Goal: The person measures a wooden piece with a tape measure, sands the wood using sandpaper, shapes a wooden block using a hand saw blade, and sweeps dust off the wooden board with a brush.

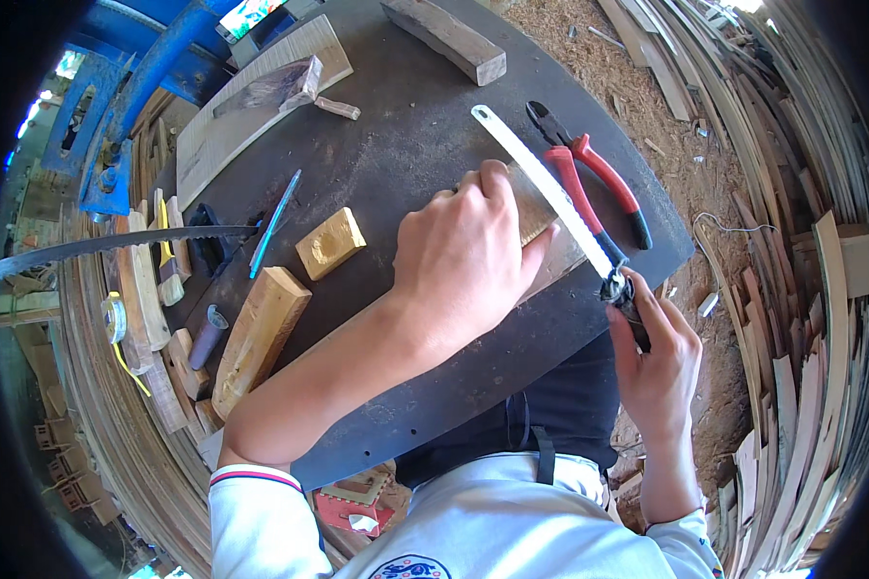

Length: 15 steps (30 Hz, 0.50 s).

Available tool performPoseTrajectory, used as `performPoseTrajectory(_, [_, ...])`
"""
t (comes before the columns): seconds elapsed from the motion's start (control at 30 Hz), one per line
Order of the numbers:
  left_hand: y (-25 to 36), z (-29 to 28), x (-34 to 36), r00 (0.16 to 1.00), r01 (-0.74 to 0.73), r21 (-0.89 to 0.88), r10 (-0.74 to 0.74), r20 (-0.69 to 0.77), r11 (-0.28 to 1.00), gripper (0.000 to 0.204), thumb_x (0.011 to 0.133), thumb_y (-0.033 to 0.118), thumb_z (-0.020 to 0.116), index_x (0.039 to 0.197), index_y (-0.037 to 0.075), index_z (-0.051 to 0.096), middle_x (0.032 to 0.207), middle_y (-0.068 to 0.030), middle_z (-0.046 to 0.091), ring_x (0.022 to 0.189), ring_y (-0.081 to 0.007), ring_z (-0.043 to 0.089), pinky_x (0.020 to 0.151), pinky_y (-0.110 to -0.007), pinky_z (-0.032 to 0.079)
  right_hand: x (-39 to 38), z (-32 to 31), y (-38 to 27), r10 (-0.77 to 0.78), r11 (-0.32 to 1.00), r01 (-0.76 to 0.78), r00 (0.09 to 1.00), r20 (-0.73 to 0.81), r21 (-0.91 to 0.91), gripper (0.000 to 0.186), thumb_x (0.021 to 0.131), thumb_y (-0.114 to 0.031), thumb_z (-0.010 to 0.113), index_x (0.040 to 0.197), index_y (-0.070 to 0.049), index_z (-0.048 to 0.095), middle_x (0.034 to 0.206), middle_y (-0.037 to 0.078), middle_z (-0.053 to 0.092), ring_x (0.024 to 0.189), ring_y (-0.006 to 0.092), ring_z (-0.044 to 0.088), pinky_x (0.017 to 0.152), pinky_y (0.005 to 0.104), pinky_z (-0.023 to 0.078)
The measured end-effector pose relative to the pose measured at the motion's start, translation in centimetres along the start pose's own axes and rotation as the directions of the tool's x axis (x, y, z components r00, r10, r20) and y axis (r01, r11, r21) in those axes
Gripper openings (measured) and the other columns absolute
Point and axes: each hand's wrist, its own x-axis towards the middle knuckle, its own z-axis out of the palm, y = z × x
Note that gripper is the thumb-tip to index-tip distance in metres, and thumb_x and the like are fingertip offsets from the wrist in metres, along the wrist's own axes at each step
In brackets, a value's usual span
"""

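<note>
My left hand [468,246] grips a wooden piece [534,207] near the right part of the dark table, fingers curled over its far side and the thumb along its right side. My right hand [658,352] is closed around the dark handle of a small handsaw [541,183]. Its pale toothed blade slants up and away to the left, crossing beside the wood at its right end. From here I cannot tell whether the teeth touch the wood. Pliers with red handles [603,179] lie just right of the blade, partly behind it.
On the table [425,125] lie a yellowish block [330,244], a blue pen [276,222], a long wood piece [261,338] and a beam [449,39]. A band saw blade [126,241] spans the left. A brush [170,275] and tape measure [116,318] lie there. Wood strips [782,386] pile right.
</note>
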Motion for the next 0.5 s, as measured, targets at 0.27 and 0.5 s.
performPoseTrajectory(0.27, [0.0,-0.1,0.0,0.999,-0.033,0.001,0.033,0.018,0.999,0.062,0.100,0.050,0.073,0.113,-0.009,0.060,0.090,-0.0277,0.074,0.086,-0.0408,0.080,0.072,-0.048,0.066,-1.2,-1.6,0.0,0.044,0.999,-0.043,0.995,0.087,-0.014,0.048,0.108,-0.014,0.061,0.156,-0.010,0.059,0.084,0.014,0.053,0.066,0.0311,0.057,0.064,0.0454,0.050])
performPoseTrajectory(0.5, [0.4,0.1,-0.2,0.993,-0.109,-0.038,0.107,-0.040,0.993,0.062,0.098,0.052,0.074,0.108,-0.007,0.061,0.087,-0.0260,0.074,0.083,-0.0397,0.079,0.070,-0.047,0.066,0.4,-0.3,-0.3,-0.015,0.999,0.014,0.999,0.039,0.038,0.045,0.106,-0.014,0.066,0.151,-0.010,0.063,0.079,0.014,0.053,0.063,0.0302,0.057,0.062,0.0443,0.049])
